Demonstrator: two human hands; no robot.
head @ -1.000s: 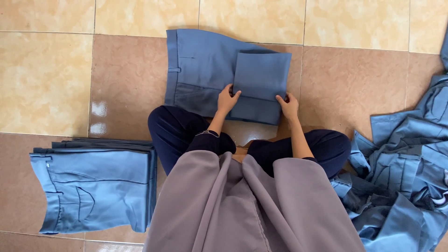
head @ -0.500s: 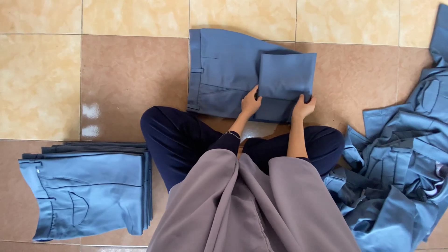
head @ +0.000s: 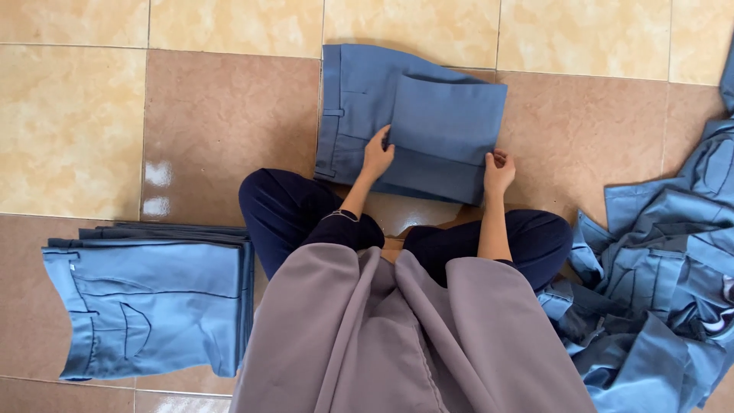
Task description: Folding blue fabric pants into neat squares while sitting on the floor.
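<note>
Gripping folded blue trousers (head: 428, 122), left hand (head: 377, 157) and right hand (head: 498, 170) fingers clamp its edges.

Soft, even daylight fills the view — bright enough that nothing falls into darkness. The glossy floor tiles (head: 222, 115) throw back white glare in two patches left of the person's knee, with a fainter sheen between the knees. Shadows are short and diffuse: a thin dark rim under the folded blue trousers (head: 413, 115) and beside the stack of folded trousers (head: 153, 306). Focus is sharp across the frame — seams and grout lines read cleanly, with no motion blur. Grout lines bend only slightly near the edges.
</note>
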